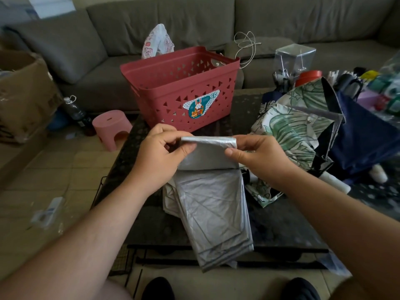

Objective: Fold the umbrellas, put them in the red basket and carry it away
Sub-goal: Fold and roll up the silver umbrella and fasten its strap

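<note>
A silver umbrella point(213, 204) lies lengthwise on the dark table point(281, 226), its far end folded over toward me. My left hand point(161, 152) pinches the left side of that folded end, and my right hand point(257, 153) pinches the right side. Behind my hands stands the red basket point(164, 87), which looks empty. To the right lie a leaf-print umbrella point(290, 131) and a navy umbrella point(363, 137), both loose and unfolded.
A grey sofa point(216, 22) runs behind the table. On the floor at the left are a pink stool point(111, 125), a dark bottle point(75, 111) and a cardboard box point(21, 92). A clear container point(294, 57) and assorted clutter crowd the table's far right.
</note>
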`<state>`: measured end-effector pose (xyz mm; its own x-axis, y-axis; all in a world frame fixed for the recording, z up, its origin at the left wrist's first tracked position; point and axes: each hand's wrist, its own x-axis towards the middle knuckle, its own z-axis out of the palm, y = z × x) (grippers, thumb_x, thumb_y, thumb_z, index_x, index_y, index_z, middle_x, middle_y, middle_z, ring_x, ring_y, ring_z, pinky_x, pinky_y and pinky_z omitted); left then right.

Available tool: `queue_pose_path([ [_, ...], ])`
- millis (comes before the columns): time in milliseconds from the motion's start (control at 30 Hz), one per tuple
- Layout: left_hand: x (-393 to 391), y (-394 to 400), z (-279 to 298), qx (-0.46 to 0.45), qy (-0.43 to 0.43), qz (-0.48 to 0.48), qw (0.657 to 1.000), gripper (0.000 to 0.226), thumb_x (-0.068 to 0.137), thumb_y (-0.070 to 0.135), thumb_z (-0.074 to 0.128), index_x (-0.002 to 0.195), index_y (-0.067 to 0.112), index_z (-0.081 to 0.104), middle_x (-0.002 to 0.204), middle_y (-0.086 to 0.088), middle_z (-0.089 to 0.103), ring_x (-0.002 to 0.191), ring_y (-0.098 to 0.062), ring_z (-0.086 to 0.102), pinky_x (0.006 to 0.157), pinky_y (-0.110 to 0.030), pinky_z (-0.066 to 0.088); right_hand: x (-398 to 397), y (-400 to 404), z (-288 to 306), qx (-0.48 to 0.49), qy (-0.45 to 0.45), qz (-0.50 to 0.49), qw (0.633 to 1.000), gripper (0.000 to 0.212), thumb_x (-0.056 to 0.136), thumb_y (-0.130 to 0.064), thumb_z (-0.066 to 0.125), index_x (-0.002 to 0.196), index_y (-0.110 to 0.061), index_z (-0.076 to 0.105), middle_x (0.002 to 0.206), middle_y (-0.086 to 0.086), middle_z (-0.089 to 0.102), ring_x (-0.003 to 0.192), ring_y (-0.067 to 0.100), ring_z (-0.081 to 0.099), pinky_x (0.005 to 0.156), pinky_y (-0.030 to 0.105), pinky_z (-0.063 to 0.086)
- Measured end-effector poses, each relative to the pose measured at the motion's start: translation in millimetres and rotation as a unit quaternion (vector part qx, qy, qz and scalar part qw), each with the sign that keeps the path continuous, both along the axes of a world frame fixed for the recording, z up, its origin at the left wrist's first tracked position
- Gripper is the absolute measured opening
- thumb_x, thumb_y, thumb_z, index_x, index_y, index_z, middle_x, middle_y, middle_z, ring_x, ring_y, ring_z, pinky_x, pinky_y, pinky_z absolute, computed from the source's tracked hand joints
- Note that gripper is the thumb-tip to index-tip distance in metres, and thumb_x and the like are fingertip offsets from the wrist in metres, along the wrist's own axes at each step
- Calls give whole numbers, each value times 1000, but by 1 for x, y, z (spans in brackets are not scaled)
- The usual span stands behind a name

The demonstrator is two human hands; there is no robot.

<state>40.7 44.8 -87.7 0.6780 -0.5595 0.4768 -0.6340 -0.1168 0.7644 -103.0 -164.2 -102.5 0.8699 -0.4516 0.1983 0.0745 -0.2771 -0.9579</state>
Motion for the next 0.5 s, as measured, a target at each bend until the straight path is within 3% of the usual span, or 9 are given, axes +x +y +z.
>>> queue_pose_path([
  [67, 1, -3, 0, -7, 3, -4, 1000, 30, 91, 21, 81, 100, 50, 74, 112, 8, 66, 102, -3, 63, 89, -26, 52, 1, 1, 1, 30, -14, 8, 999, 8, 85, -7, 81, 93, -6, 81, 111, 3, 79, 100, 15, 73, 89, 34, 61],
  [133, 3, -6, -1, -22, 7, -10, 1000, 21, 93, 25, 77, 102, 44, 75, 111, 9, 73, 105, -7, 68, 95, -37, 56, 2, 3, 7, 95, -34, -5, 995, 13, 84, 4, 78, 84, -10, 78, 104, -3, 80, 92, 11, 74, 81, 25, 59],
  [233, 5, -9, -3, -36, 25, -4, 999, 17, 93, 28, 75, 102, 42, 78, 107, 9, 78, 105, -10, 72, 98, -47, 58, 4, 3, 11, 132, -38, -44, 990, 21, 82, 2, 81, 71, -15, 74, 75, -4, 76, 69, 7, 70, 67, 20, 55],
  [333, 5, -11, -4, -43, 44, -10, 998, 17, 94, 26, 75, 104, 39, 79, 106, 11, 80, 106, -10, 73, 100, -48, 58, 4, 3, 9, 133, -37, -61, 989, 29, 79, -2, 85, 62, -20, 72, 73, -1, 74, 74, 13, 69, 74, 28, 58],
  [500, 3, -11, -4, -50, 58, -23, 997, 17, 94, 27, 75, 102, 42, 78, 106, 15, 80, 108, -9, 73, 102, -47, 58, 2, 1, 11, 161, -68, -50, 983, 28, 76, 3, 84, 67, -11, 61, 74, -2, 76, 71, 10, 71, 66, 22, 57],
])
